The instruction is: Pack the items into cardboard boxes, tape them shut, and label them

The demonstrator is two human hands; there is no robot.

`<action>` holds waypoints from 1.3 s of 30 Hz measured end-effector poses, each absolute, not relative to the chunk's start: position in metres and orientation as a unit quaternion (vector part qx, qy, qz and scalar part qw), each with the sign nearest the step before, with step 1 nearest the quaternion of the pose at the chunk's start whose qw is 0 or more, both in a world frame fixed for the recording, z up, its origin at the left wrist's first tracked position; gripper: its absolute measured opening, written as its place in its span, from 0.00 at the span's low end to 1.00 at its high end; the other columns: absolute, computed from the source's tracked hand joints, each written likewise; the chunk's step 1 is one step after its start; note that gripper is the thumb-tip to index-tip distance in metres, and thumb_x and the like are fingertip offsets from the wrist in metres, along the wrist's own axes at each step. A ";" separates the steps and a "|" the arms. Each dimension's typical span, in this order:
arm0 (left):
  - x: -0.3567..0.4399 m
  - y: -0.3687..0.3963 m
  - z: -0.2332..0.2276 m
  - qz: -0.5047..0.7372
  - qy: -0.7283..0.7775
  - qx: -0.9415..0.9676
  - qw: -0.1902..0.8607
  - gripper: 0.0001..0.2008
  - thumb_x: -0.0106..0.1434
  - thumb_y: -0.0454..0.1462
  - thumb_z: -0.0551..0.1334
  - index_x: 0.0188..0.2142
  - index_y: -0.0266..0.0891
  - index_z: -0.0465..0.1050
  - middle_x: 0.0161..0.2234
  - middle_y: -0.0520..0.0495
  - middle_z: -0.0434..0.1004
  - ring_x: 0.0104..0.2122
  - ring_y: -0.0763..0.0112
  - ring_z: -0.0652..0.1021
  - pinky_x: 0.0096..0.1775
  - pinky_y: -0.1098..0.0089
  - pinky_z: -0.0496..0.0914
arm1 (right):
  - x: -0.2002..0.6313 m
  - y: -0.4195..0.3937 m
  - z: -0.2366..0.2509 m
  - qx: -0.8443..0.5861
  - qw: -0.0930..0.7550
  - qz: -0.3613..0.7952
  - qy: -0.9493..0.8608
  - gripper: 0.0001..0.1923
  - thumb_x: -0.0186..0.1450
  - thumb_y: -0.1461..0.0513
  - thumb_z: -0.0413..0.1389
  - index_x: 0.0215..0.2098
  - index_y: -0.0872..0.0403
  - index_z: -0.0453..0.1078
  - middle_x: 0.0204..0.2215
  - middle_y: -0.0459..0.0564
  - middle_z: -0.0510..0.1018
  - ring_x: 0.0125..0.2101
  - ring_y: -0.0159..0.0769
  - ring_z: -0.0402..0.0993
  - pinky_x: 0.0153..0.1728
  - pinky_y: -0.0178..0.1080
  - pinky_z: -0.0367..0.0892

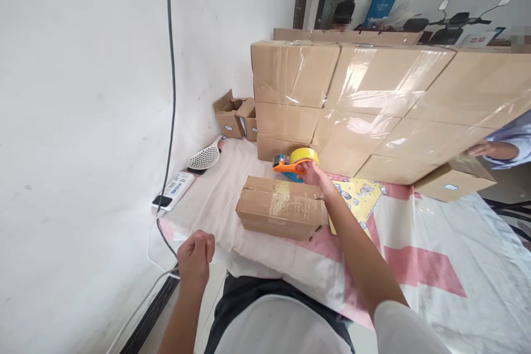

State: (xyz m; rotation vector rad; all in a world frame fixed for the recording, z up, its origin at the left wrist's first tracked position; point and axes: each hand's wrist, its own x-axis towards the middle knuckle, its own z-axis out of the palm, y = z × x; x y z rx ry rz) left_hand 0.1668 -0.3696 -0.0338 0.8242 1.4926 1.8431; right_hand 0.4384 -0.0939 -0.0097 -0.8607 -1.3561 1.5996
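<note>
Near the middle of the frame the right hand [312, 172] reaches forward with the arm stretched out and closes on the orange handle of a tape dispenser [292, 164], which carries a yellowish roll of tape. The dispenser sits just behind a small cardboard box [280, 207], close to its far right corner; the box lies flat on a white-and-pink cloth [415, 265] covering the surface, its top seam taped shut (the tape looks wrinkled).

At lower left the left hand [194, 257] is curled into a loose fist by the near edge of the cloth; whether it pinches anything cannot be told.

Behind the dispenser rises a stack of large cartons [373, 105], glossy with clear tape. At right centre another person's hand [481, 149] and pale sleeve rest against a carton. Two small open boxes [236, 118] stand by the white wall at upper left of centre, and a power strip [173, 189] with a black cable [171, 66] lies below them.
</note>
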 end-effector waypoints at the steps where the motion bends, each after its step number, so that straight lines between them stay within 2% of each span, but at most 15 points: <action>1: 0.166 -0.366 -0.035 0.693 0.580 0.299 0.308 0.20 0.67 0.51 0.65 0.27 0.40 0.65 0.13 0.58 0.55 0.16 0.77 0.59 0.23 0.74 0.53 | 0.446 -0.101 -0.004 -0.335 0.447 0.632 -0.538 0.29 0.57 0.33 0.54 0.40 0.46 0.66 0.50 0.54 0.75 0.54 0.47 0.71 0.42 0.45 0.73; 3: 0.164 -0.357 -0.037 0.691 0.591 0.287 0.303 0.15 0.65 0.48 0.67 0.36 0.40 0.68 0.16 0.60 0.57 0.19 0.77 0.62 0.26 0.75 0.57 | 0.461 -0.113 0.009 -0.324 0.488 0.615 -0.528 0.28 0.57 0.34 0.55 0.41 0.46 0.66 0.53 0.54 0.74 0.58 0.47 0.68 0.45 0.46 0.74; 7: 0.158 -0.335 -0.035 0.692 0.588 0.309 0.284 0.21 0.60 0.48 0.68 0.46 0.39 0.69 0.27 0.54 0.73 0.25 0.76 0.68 0.31 0.73 0.66 | 0.479 -0.132 0.039 -0.288 0.540 0.584 -0.534 0.27 0.59 0.36 0.57 0.45 0.44 0.70 0.58 0.52 0.72 0.64 0.48 0.64 0.50 0.49 0.75; 9: 0.153 -0.325 -0.032 0.651 0.634 0.316 0.272 0.20 0.60 0.49 0.67 0.45 0.39 0.70 0.30 0.50 0.78 0.24 0.75 0.69 0.31 0.72 0.66 | 0.484 -0.138 0.055 -0.252 0.558 0.572 -0.546 0.24 0.61 0.38 0.57 0.48 0.42 0.72 0.59 0.50 0.73 0.65 0.48 0.63 0.52 0.51 0.76; 11: 0.147 -0.318 -0.026 0.595 0.695 0.313 0.255 0.17 0.60 0.51 0.66 0.36 0.39 0.72 0.23 0.52 0.75 0.21 0.75 0.67 0.27 0.72 0.63 | 0.488 -0.142 0.069 -0.222 0.569 0.565 -0.555 0.21 0.63 0.42 0.59 0.48 0.41 0.73 0.59 0.48 0.74 0.64 0.46 0.65 0.52 0.50 0.77; 14: 0.138 -0.307 -0.014 0.541 0.749 0.318 0.213 0.21 0.64 0.52 0.62 0.24 0.40 0.69 0.13 0.55 0.61 0.18 0.73 0.63 0.24 0.71 0.58 | 0.492 -0.147 0.083 -0.201 0.585 0.551 -0.560 0.16 0.63 0.47 0.63 0.46 0.42 0.75 0.56 0.48 0.76 0.55 0.43 0.74 0.47 0.46 0.80; 16: 0.134 -0.299 -0.005 0.520 0.766 0.340 0.165 0.22 0.66 0.52 0.59 0.22 0.40 0.69 0.13 0.54 0.61 0.19 0.71 0.66 0.25 0.70 0.60 | 0.494 -0.150 0.088 -0.197 0.599 0.540 -0.558 0.15 0.62 0.49 0.66 0.44 0.43 0.75 0.50 0.48 0.79 0.46 0.42 0.79 0.43 0.46 0.81; 19: 0.134 -0.285 0.005 0.501 0.760 0.398 0.114 0.13 0.66 0.45 0.57 0.37 0.40 0.75 0.27 0.50 0.79 0.26 0.68 0.75 0.32 0.69 0.67 | 0.496 -0.156 0.091 -0.205 0.595 0.540 -0.559 0.16 0.62 0.49 0.67 0.44 0.45 0.74 0.43 0.48 0.80 0.35 0.40 0.81 0.37 0.48 0.82; 22: 0.139 -0.274 0.012 0.478 0.763 0.418 0.120 0.16 0.64 0.42 0.58 0.48 0.40 0.74 0.42 0.46 0.84 0.32 0.66 0.80 0.38 0.67 0.71 | 0.496 -0.162 0.092 -0.220 0.584 0.538 -0.566 0.19 0.61 0.47 0.66 0.43 0.47 0.72 0.39 0.47 0.80 0.29 0.37 0.80 0.32 0.46 0.82; 26: 0.150 -0.264 0.023 0.426 0.806 0.399 0.093 0.19 0.66 0.49 0.57 0.29 0.39 0.76 0.23 0.48 0.79 0.25 0.64 0.77 0.35 0.64 0.71 | 0.494 -0.166 0.094 -0.237 0.580 0.521 -0.580 0.20 0.60 0.46 0.67 0.42 0.48 0.71 0.36 0.47 0.79 0.28 0.35 0.78 0.28 0.42 0.80; 29: 0.155 -0.253 0.032 0.477 0.749 0.451 0.088 0.16 0.65 0.43 0.57 0.48 0.41 0.76 0.39 0.47 0.84 0.31 0.66 0.81 0.39 0.64 0.73 | 0.494 -0.169 0.098 -0.238 0.582 0.515 -0.583 0.22 0.59 0.44 0.67 0.39 0.49 0.70 0.34 0.48 0.78 0.29 0.36 0.76 0.22 0.37 0.74; 31: 0.157 -0.246 0.037 0.517 0.695 0.488 0.107 0.23 0.63 0.39 0.59 0.59 0.44 0.68 0.50 0.45 0.82 0.36 0.67 0.84 0.43 0.66 0.74 | 0.494 -0.170 0.100 -0.239 0.582 0.516 -0.581 0.22 0.58 0.44 0.67 0.38 0.49 0.70 0.34 0.48 0.78 0.29 0.37 0.76 0.20 0.36 0.71; 36: 0.162 -0.237 0.048 0.477 0.749 0.428 0.166 0.18 0.65 0.51 0.60 0.36 0.37 0.77 0.23 0.49 0.77 0.18 0.70 0.75 0.27 0.68 0.71 | 0.495 -0.173 0.103 -0.224 0.583 0.526 -0.577 0.21 0.58 0.45 0.68 0.36 0.50 0.71 0.33 0.48 0.76 0.28 0.35 0.73 0.20 0.37 0.70; 37: 0.164 -0.236 0.050 0.485 0.743 0.431 0.165 0.19 0.66 0.51 0.59 0.36 0.37 0.76 0.25 0.48 0.78 0.19 0.70 0.74 0.27 0.68 0.71 | 0.495 -0.173 0.103 -0.224 0.581 0.529 -0.577 0.21 0.58 0.45 0.68 0.36 0.50 0.71 0.33 0.48 0.76 0.28 0.35 0.73 0.20 0.37 0.70; 39: 0.169 -0.235 0.056 0.532 0.685 0.475 0.148 0.17 0.66 0.47 0.60 0.46 0.39 0.75 0.43 0.43 0.82 0.30 0.67 0.81 0.34 0.67 0.75 | 0.496 -0.174 0.103 -0.226 0.577 0.532 -0.577 0.21 0.58 0.45 0.68 0.36 0.50 0.71 0.32 0.48 0.76 0.27 0.35 0.72 0.21 0.37 0.70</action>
